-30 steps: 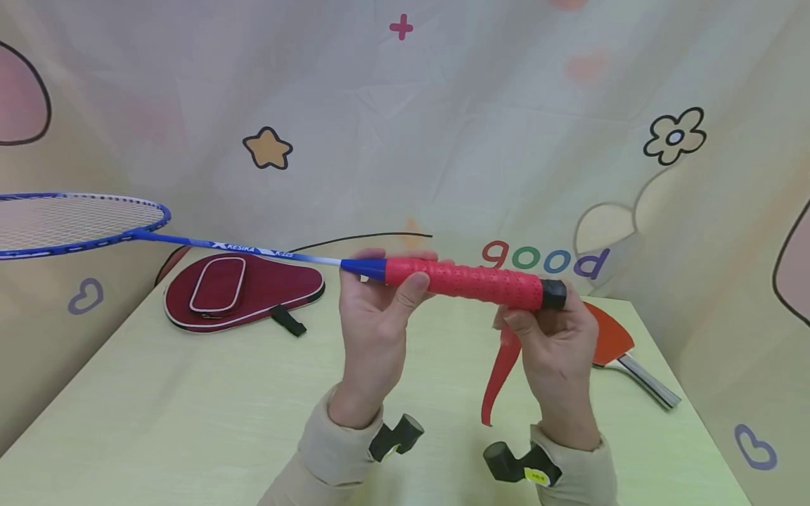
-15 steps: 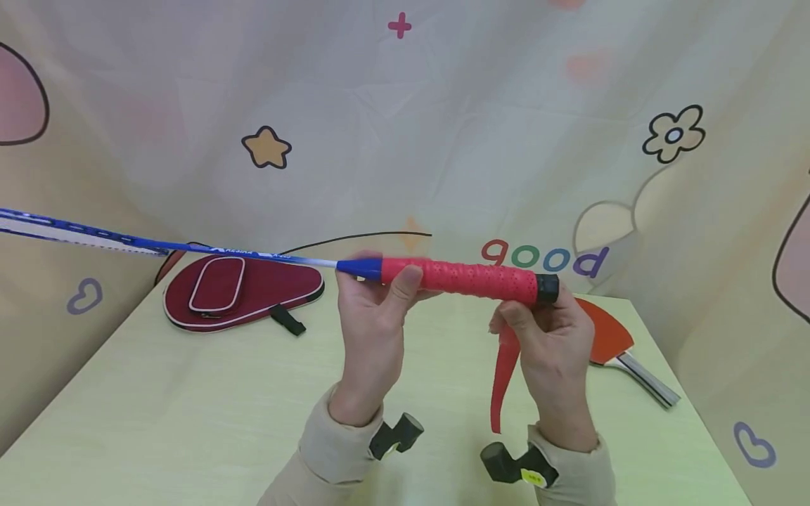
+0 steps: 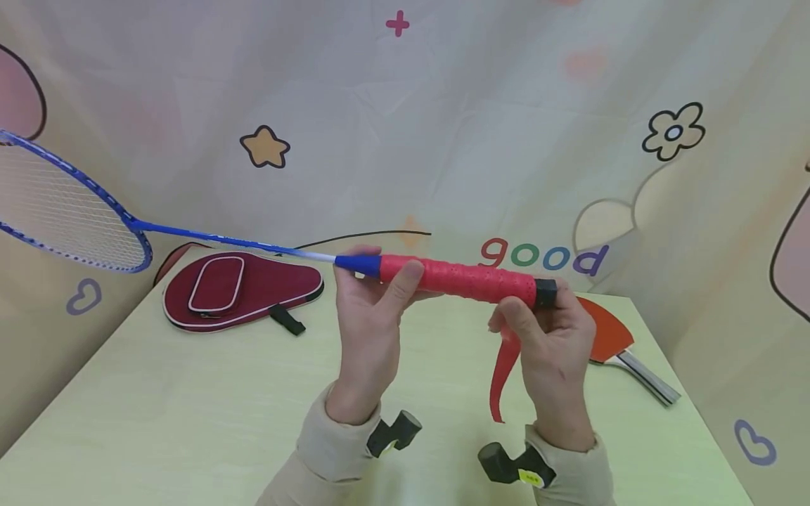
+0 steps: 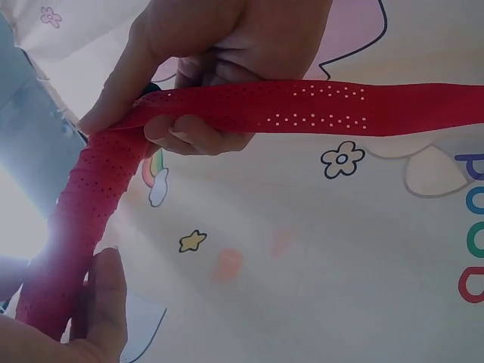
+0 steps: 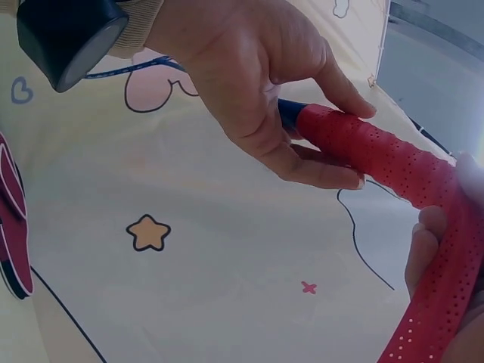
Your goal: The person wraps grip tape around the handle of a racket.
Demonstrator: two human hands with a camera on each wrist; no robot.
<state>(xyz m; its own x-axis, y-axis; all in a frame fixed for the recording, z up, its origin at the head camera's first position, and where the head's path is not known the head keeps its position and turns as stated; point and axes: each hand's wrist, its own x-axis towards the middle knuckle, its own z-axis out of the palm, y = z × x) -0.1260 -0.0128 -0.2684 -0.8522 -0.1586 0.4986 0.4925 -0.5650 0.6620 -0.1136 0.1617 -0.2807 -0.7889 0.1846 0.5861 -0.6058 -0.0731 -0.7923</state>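
A blue and white badminton racket (image 3: 209,237) is held level above the table, its head to the left and partly out of the head view. Perforated red grip tape (image 3: 471,280) is wound around most of the handle, up to the black butt end (image 3: 545,293). My left hand (image 3: 373,330) grips the handle near the blue cone, thumb on the tape. At the butt end, my right hand (image 3: 557,351) pinches the tape against the handle. A loose red tail of tape (image 4: 325,107) runs off from the right hand's fingers in the left wrist view.
A dark red paddle case (image 3: 243,292) with a black strap end lies on the table (image 3: 190,400) at the back left. Behind my right hand is a table tennis paddle (image 3: 610,334). A printed cloth (image 3: 405,140) hangs behind the table.
The racket has turned about its handle, so its head tilts to a different angle. Both hands keep their hold, and the tape's hanging tail has swung slightly.
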